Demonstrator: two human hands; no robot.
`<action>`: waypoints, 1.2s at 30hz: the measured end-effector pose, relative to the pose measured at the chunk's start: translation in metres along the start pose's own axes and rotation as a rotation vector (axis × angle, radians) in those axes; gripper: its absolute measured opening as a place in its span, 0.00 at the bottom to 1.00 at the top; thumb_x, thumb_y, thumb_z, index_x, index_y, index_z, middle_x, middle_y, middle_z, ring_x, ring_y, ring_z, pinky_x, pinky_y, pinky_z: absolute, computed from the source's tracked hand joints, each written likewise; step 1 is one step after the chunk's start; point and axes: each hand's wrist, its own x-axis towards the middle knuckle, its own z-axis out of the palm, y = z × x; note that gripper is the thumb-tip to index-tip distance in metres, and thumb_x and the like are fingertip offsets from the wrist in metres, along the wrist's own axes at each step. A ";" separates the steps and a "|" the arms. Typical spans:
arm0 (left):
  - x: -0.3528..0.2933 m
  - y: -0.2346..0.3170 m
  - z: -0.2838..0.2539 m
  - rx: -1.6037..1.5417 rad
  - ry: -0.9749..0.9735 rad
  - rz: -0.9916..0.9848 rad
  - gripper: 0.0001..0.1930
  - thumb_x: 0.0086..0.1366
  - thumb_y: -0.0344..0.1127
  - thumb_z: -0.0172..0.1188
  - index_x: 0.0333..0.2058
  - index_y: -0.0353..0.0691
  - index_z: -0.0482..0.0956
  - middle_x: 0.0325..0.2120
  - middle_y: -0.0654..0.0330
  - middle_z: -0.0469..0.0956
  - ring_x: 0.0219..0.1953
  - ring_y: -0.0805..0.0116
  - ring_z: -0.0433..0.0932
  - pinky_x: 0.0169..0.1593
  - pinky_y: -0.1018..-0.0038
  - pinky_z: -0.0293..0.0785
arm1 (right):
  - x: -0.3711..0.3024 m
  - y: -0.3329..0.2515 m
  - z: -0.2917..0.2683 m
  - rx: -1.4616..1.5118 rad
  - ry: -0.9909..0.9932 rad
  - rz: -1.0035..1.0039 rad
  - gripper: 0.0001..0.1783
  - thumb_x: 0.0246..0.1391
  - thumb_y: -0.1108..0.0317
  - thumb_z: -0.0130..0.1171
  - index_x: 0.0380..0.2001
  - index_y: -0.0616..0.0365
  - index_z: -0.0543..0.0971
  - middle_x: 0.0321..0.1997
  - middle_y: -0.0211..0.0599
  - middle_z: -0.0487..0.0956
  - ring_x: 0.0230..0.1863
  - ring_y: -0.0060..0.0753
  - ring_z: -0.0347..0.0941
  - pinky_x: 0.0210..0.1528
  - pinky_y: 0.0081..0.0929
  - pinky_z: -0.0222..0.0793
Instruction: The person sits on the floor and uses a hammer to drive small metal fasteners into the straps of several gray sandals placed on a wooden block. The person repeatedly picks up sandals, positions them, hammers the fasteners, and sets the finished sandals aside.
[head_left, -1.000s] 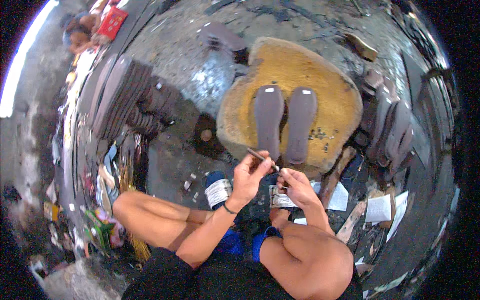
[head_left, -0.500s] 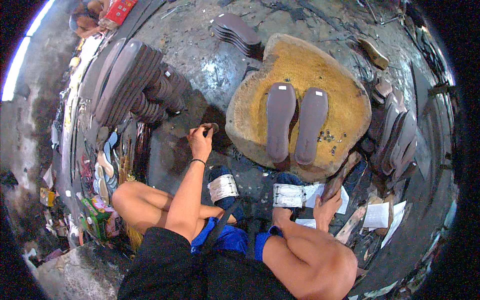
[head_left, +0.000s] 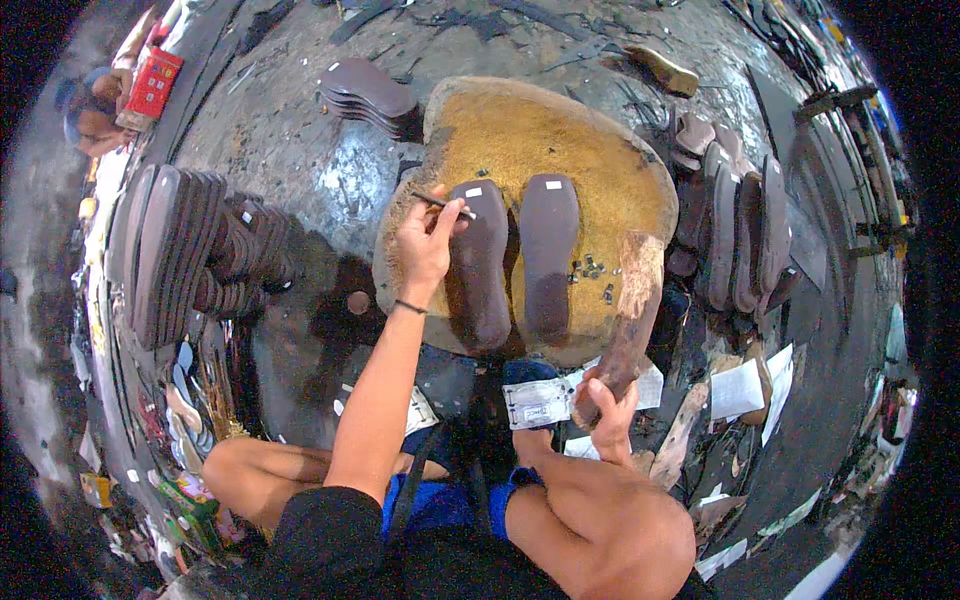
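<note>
1. The thin dark rod (head_left: pixel 433 201) is above the left part of the wooden block (head_left: pixel 500 115), and its pale end is over the upper part of the left sole (head_left: pixel 480 275). If this end touches the sole, I cannot tell.
2. My left hand (head_left: pixel 424 250) pinches the rod between thumb and fingers. The forearm goes up almost straight toward the left edge of the block, and a dark band (head_left: pixel 409 307) is around the wrist.
3. The wooden club (head_left: pixel 637 310) leans away from me at the right side of the block; its pale, worn end is in front of the block's right part. If it rests on the block, I cannot tell.
4. My right hand (head_left: pixel 612 418) is nearer to me than the block, with its fingers wrapped around the club's lower end. The forearm is mostly behind my knee.
5. The right sole (head_left: pixel 548 255) lies on the block, just beside the left sole, and small black pieces (head_left: pixel 590 269) are scattered to the right of it.
6. Stacked soles (head_left: pixel 165 250) stand well to the left of the block; more soles (head_left: pixel 745 230) lean together at its right.
</note>
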 end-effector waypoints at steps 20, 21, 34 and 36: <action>0.000 -0.006 0.016 0.761 -0.018 0.424 0.11 0.64 0.40 0.62 0.39 0.39 0.82 0.32 0.53 0.83 0.30 0.59 0.81 0.33 0.69 0.75 | 0.048 -0.171 0.116 0.330 -0.557 -0.084 0.21 0.49 0.59 0.68 0.43 0.58 0.76 0.30 0.46 0.80 0.34 0.40 0.78 0.37 0.35 0.76; 0.003 -0.013 0.031 0.712 -0.041 0.496 0.12 0.64 0.43 0.62 0.39 0.40 0.82 0.31 0.54 0.83 0.28 0.57 0.79 0.32 0.68 0.73 | 0.075 -0.080 0.082 -0.356 -0.604 -0.175 0.22 0.51 0.60 0.67 0.46 0.58 0.75 0.31 0.44 0.80 0.35 0.38 0.78 0.36 0.33 0.76; 0.025 0.019 0.011 0.334 0.032 -0.064 0.20 0.70 0.49 0.53 0.35 0.33 0.72 0.32 0.58 0.80 0.30 0.72 0.79 0.31 0.76 0.80 | 0.092 0.012 0.119 -0.115 -0.365 0.269 0.15 0.54 0.65 0.63 0.39 0.62 0.72 0.30 0.36 0.78 0.27 0.29 0.77 0.30 0.30 0.77; 0.003 0.021 0.012 0.154 0.002 -0.028 0.19 0.69 0.46 0.55 0.36 0.31 0.75 0.33 0.59 0.80 0.31 0.73 0.79 0.35 0.75 0.80 | 0.090 0.008 0.107 0.036 -0.335 0.350 0.16 0.54 0.65 0.63 0.42 0.61 0.72 0.32 0.37 0.79 0.28 0.31 0.78 0.30 0.32 0.77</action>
